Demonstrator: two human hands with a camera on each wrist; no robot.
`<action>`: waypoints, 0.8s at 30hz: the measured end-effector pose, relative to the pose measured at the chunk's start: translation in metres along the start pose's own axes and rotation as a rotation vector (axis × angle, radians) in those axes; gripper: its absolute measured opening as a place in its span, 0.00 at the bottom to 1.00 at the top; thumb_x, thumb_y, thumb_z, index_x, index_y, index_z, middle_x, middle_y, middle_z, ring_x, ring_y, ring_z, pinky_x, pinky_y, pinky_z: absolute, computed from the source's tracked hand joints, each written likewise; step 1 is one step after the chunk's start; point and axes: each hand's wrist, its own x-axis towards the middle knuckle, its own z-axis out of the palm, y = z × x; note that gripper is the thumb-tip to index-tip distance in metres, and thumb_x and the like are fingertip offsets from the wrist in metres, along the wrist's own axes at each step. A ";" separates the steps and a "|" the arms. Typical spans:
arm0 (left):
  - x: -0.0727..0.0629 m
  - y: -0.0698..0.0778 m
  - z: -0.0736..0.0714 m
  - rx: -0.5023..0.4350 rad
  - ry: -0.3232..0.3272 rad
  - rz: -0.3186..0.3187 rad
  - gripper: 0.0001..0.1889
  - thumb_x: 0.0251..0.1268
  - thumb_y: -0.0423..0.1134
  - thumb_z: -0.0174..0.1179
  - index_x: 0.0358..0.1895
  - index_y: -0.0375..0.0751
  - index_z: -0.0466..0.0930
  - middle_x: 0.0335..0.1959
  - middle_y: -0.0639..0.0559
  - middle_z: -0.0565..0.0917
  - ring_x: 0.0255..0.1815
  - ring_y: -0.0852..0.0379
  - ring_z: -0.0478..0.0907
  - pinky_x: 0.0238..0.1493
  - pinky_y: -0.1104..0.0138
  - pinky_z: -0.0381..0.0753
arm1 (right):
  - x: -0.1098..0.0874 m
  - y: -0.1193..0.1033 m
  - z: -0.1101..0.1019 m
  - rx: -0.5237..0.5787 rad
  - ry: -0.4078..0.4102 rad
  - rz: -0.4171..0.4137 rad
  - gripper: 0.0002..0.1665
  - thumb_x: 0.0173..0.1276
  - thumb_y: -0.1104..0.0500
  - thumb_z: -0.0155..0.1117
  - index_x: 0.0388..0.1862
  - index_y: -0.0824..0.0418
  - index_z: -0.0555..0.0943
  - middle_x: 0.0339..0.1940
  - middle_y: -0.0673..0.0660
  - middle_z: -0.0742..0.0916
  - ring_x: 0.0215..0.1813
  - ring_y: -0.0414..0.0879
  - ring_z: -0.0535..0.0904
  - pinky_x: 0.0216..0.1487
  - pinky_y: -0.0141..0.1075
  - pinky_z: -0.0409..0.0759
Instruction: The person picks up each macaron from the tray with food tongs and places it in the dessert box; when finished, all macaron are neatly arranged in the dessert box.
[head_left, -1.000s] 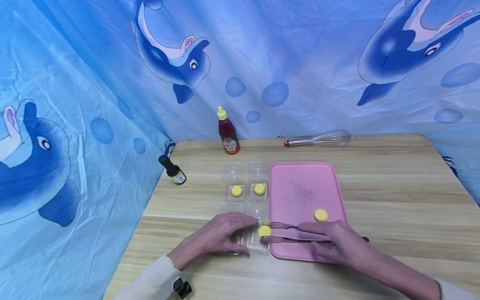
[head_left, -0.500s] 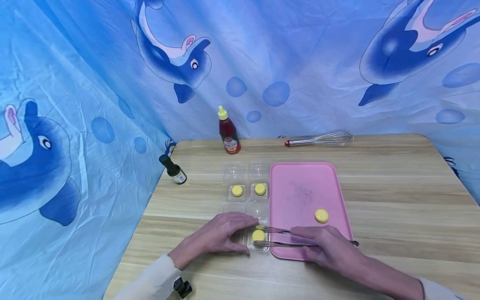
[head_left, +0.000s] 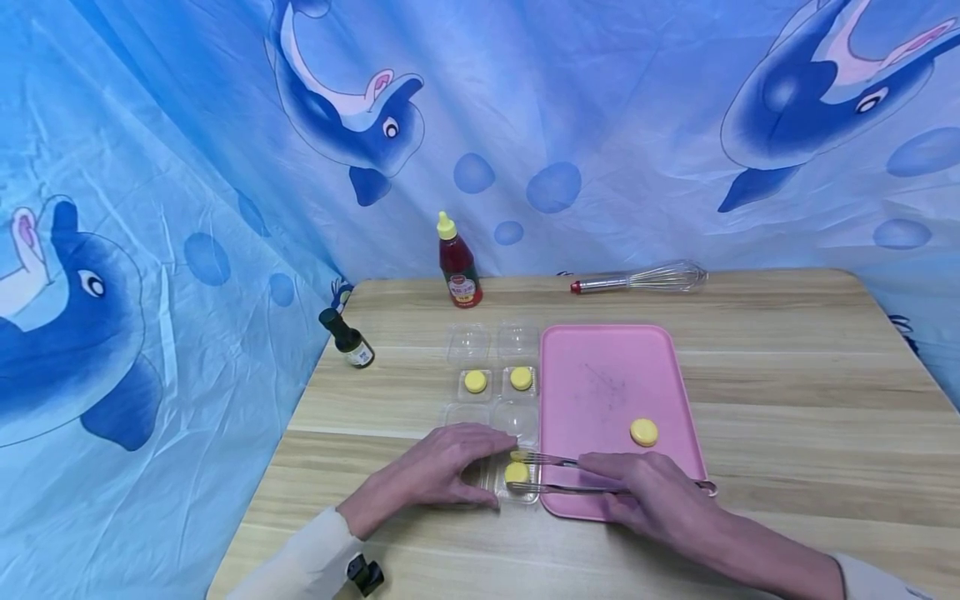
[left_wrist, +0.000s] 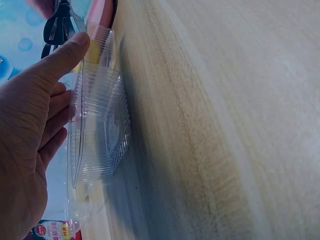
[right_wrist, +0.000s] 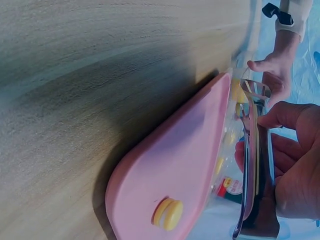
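My right hand (head_left: 660, 492) holds metal tongs (right_wrist: 260, 165) over the front edge of the pink tray (head_left: 600, 375). The two slotted ends of the tongs lie either side of a yellow macaron (head_left: 516, 472), which sits in the front right cup of the clear plastic boxes. My left hand (head_left: 457, 467) spans the front left clear box (left_wrist: 102, 120), thumb along its near rim and fingers on the far side, partly hiding it. Another macaron (right_wrist: 168, 214) lies on the tray. Behind, two opened clear boxes each hold one, a left macaron (head_left: 476, 382) and a right macaron (head_left: 521, 378).
A red sauce bottle (head_left: 461, 271) with a yellow cap stands at the back. Left of the boxes is a small dark bottle (head_left: 347, 337). A whisk (head_left: 645, 278) lies along the rear table edge, before a blue dolphin-print curtain (head_left: 645, 100).
My right hand has moved the tongs and macaron leftward, into the front right box. In the last half second they barely shift, and my left hand stays in place.
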 end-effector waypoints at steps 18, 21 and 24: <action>0.000 0.000 0.000 0.013 -0.012 -0.017 0.46 0.57 0.64 0.77 0.75 0.45 0.75 0.72 0.55 0.80 0.72 0.57 0.76 0.76 0.58 0.72 | -0.001 0.001 -0.006 0.006 0.003 -0.008 0.32 0.55 0.72 0.76 0.62 0.62 0.87 0.54 0.53 0.92 0.57 0.49 0.88 0.49 0.45 0.91; 0.000 -0.001 0.001 0.016 -0.014 -0.016 0.46 0.57 0.64 0.77 0.75 0.46 0.75 0.73 0.54 0.79 0.72 0.57 0.76 0.77 0.58 0.72 | -0.004 0.002 -0.013 0.036 0.007 0.020 0.33 0.55 0.73 0.75 0.63 0.62 0.86 0.53 0.53 0.93 0.55 0.47 0.89 0.44 0.38 0.90; 0.000 -0.001 0.001 0.018 -0.012 -0.010 0.46 0.57 0.64 0.76 0.75 0.45 0.75 0.73 0.54 0.79 0.72 0.57 0.76 0.77 0.58 0.72 | -0.008 0.005 -0.023 0.063 -0.001 0.053 0.34 0.56 0.74 0.74 0.65 0.61 0.86 0.53 0.54 0.93 0.53 0.44 0.88 0.38 0.34 0.85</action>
